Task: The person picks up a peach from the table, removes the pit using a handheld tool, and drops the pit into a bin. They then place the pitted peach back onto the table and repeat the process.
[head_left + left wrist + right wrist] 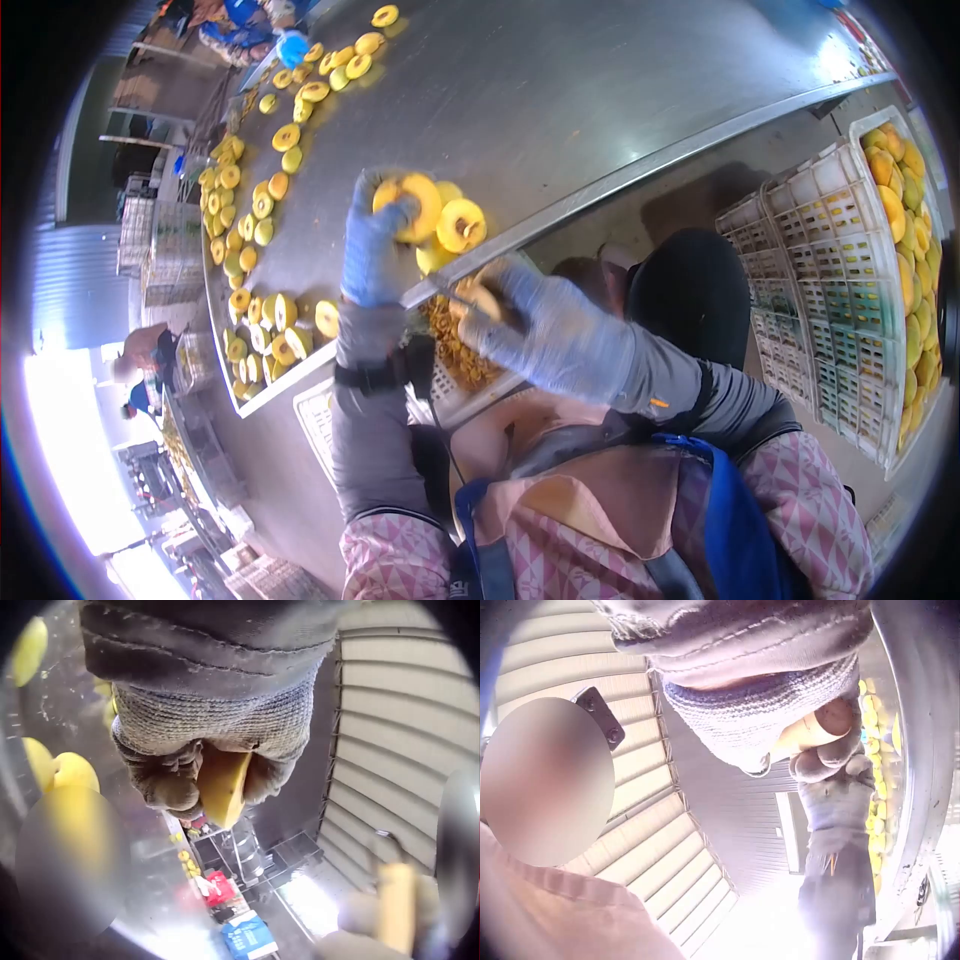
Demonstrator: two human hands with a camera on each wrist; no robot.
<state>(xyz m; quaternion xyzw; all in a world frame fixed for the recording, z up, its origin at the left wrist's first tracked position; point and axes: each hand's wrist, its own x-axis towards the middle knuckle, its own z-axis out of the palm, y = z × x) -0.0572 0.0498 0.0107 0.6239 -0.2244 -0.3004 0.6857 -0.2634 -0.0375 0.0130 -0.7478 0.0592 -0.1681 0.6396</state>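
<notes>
Left hand (372,245), gloved, is gripping a yellow fruit piece (418,203) with a hole through its middle, fingers curled round it, just over the steel table (560,90). The left wrist view is showing the same grip, glove fingers wrapping the yellow flesh.

Right hand (548,335), gloved, is closing round a wooden-handled tool (478,298) at the table's near edge, just beside the left forearm. Its working end is too small to make out.

Two more cored pieces (458,225) are lying touching the held one. Many others (250,210) are spreading across the table beyond the left hand. A scrap crate (455,355) is sitting under the right hand.

Judging progress: a good batch looks done, but a white crate (850,250) outside the right arm is holding plenty of uncut fruit (905,260).
</notes>
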